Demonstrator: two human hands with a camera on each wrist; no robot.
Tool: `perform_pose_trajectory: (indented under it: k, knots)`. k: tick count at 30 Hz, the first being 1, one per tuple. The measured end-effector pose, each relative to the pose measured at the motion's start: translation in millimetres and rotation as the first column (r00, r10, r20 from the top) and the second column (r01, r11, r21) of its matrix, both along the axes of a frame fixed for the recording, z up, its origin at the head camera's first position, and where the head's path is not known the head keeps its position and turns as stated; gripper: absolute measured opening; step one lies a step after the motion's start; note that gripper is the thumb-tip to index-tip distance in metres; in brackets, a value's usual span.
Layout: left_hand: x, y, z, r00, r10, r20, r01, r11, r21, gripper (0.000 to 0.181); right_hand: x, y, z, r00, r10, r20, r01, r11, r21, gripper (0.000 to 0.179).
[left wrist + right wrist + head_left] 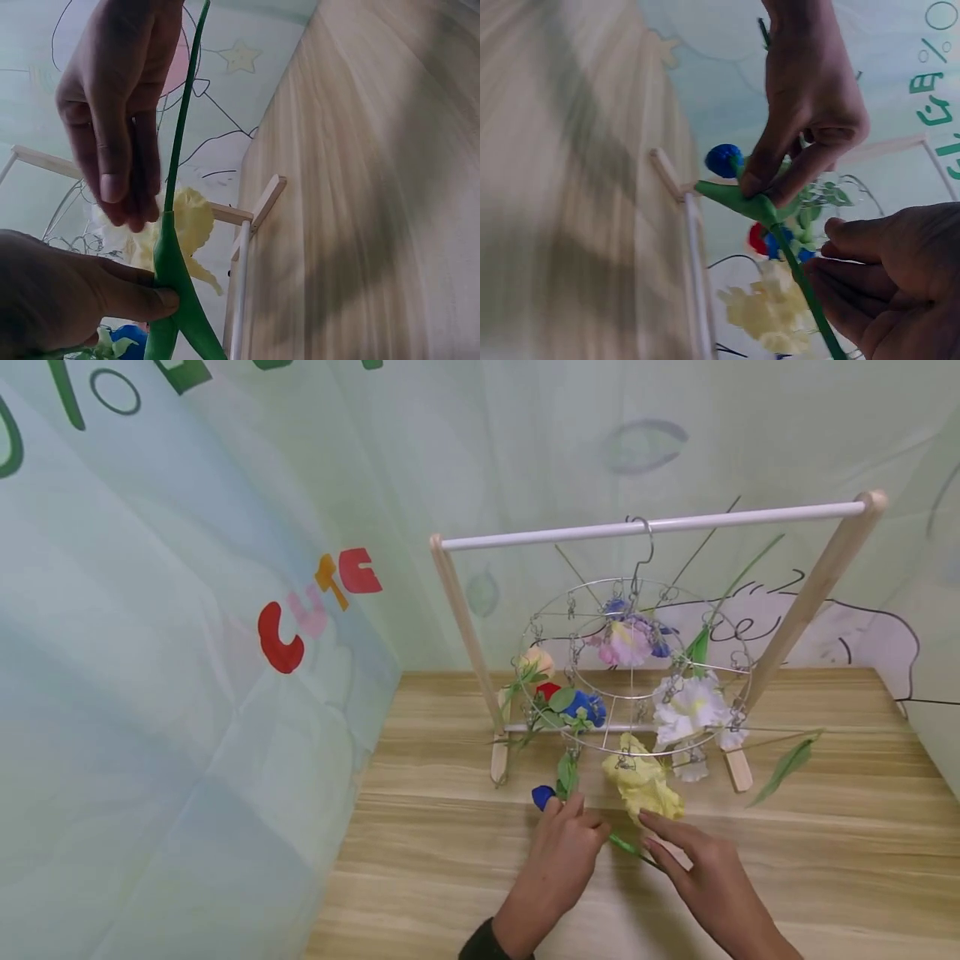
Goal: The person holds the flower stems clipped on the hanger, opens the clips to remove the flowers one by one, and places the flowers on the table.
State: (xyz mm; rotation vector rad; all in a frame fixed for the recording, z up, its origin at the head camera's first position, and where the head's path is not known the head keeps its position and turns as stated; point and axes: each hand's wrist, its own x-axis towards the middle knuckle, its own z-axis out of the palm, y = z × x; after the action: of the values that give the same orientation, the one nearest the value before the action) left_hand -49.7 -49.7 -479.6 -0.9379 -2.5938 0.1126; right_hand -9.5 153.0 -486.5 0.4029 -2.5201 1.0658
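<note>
My left hand (pixel 564 852) pinches the green stem of an artificial flower, right where its leaves (pixel 171 255) branch off. A blue bud (pixel 723 160) shows beside those fingers. The thin bare stem (pixel 181 127) runs on past my right hand (pixel 708 868), whose fingers stretch out loosely alongside it without gripping. Just beyond the right fingertips hangs a yellow flower (pixel 647 787), clipped to the front of a round wire rack (pixel 592 745). Above the left hand a green leaf (pixel 567 773) dangles from the rack.
A wooden stand (pixel 468 627) with a white rod (pixel 540 536) carries the rack by a hook (pixel 647 539). Pink (pixel 626 642), white (pixel 688 708), blue (pixel 587 707) and peach (pixel 537 662) flowers hang from its clips. Stems jut out, one with a leaf (pixel 785 771) at right. A printed cloth (pixel 225 760) backs the wooden table (pixel 420 827).
</note>
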Motion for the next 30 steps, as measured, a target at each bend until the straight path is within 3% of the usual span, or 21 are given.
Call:
perform_pose_trajectory:
  k: [4, 8, 11, 15, 22, 27, 30]
  knots:
    - [6.2, -2.9, -4.0, 1.0, 0.0, -0.006, 0.0, 0.999, -0.04, 0.01, 7.8, -2.0, -12.5, 0.987, 0.011, 0.162, -0.014, 1.0, 0.017, 0.03]
    - [12.7, -4.2, -5.5, 1.0, -0.004, 0.008, 0.005, 0.997, -0.081, 0.01, 10.1, -4.9, -20.3, 0.935, 0.051, 0.352, -0.042, 0.998, -0.036, 0.02]
    - [17.6, -4.6, -8.3, 1.0, -0.01, 0.021, 0.013, 0.994, -0.108, 0.007, 10.6, -5.3, -27.4, 0.892, 0.12, 0.435, -0.089, 0.992, -0.091, 0.021]
    - [24.2, -5.3, -12.0, 1.0, -0.027, 0.017, 0.029, 0.99, -0.137, 0.004, 11.8, -4.5, -37.4, 0.838, 0.204, 0.506, -0.146, 0.978, -0.151, 0.02]
    - [33.3, -5.5, -11.5, 0.995, -0.025, 0.093, 0.04, 0.986, -0.162, 0.005, 14.5, -5.6, -47.9, 0.754, 0.341, 0.562, -0.2, 0.933, -0.298, 0.022]
    - [39.3, -5.2, -11.8, 0.991, -0.007, 0.133, 0.034, 0.979, -0.201, 0.005, 18.0, -8.5, -51.8, 0.719, 0.365, 0.591, -0.199, 0.923, -0.328, 0.024]
    - [44.4, -5.8, -12.7, 0.99, -0.006, 0.142, 0.039, 0.972, -0.23, 0.006, 17.8, -9.8, -52.7, 0.686, 0.369, 0.627, -0.198, 0.924, -0.327, 0.024]
